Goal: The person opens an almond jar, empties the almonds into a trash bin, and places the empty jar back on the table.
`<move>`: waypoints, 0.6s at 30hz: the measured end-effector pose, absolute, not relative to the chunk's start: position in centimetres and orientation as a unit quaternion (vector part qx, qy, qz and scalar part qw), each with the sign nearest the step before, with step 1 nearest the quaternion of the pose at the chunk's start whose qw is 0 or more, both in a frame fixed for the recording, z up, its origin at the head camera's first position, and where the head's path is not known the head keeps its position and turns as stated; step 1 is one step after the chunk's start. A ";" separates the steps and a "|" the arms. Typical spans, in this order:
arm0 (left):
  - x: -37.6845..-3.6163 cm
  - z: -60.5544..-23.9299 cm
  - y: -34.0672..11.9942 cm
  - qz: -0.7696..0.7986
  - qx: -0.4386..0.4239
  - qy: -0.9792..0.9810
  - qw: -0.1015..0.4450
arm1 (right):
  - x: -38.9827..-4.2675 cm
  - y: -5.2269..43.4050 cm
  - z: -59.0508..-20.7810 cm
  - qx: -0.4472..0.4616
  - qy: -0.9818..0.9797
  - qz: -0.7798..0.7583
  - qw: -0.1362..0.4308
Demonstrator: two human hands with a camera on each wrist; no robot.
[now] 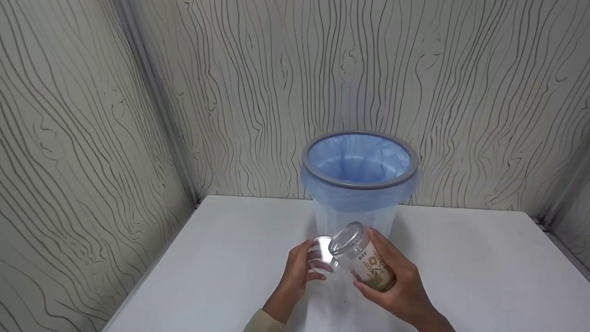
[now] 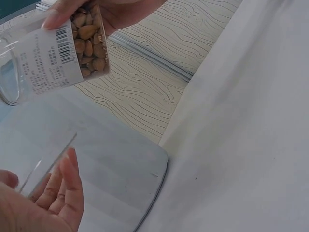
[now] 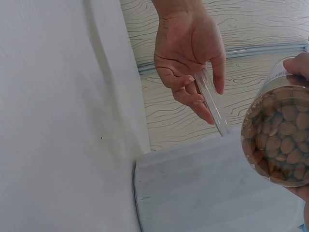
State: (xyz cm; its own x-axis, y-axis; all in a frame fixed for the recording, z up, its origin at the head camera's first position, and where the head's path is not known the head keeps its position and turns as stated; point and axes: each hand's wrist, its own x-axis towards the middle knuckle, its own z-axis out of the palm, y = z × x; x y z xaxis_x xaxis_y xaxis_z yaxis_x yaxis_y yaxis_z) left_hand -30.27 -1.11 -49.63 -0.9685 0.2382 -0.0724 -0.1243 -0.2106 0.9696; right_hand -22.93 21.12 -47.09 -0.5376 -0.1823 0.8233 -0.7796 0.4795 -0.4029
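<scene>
Right hand [image 1: 401,286] grips a clear plastic jar [image 1: 362,258], fingers and thumb curled round its lower body; jar held in the air above the table [image 1: 484,276], tilted, open mouth pointing up and away toward the bin. Jar carries a pale printed label; the left wrist view shows a barcode on the label [image 2: 48,60]. Contents: brown nuts [image 3: 280,145], almond-like, packed against the bottom end of the jar, seen through the clear base in the right wrist view. Upper part of the jar near the mouth looks empty. Left hand [image 1: 299,272] holds the clear lid [image 1: 320,253], fingers curled along one side and thumb on the other, lid pinched on edge; in the right wrist view the lid [image 3: 212,104] shows as a thin transparent disc seen edge-on between the fingers [image 3: 193,96] and the thumb. Lid sits just beside the jar mouth, to its left; whether the two touch cannot be told. Both hands are above the table, directly in front of a translucent waste bin [image 1: 355,216] with a grey rim ring [image 1: 359,184] and a blue bag liner [image 1: 359,159] folded over the rim. Bin stands on the white table near the back wall. Walls [image 1: 92,138] carry a wavy wood-grain pattern. A beige sleeve [image 1: 262,323] covers the left wrist.
</scene>
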 end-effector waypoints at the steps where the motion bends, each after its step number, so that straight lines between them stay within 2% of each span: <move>1: -30.2 -49.7 -1.1 0.777 0.047 0.617 0.116 | -23.0 21.1 -47.1 0.310 -0.777 0.405 0.369; 9: -30.0 -49.9 -1.0 0.775 0.040 0.623 0.102 | -23.1 21.2 -47.2 0.314 -0.774 0.405 0.373; 18: -30.0 -50.1 -1.3 0.767 0.050 0.630 0.110 | -23.1 21.2 -47.4 0.312 -0.774 0.402 0.377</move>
State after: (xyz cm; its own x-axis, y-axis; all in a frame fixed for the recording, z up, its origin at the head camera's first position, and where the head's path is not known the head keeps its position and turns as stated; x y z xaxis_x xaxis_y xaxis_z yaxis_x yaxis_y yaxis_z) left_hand -30.01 -1.25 -50.10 -0.9709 0.2315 -0.0609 -0.1045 -0.1812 0.9779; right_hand -23.13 21.19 -47.38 -0.5221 -0.1801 0.8336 -0.7851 0.4832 -0.3874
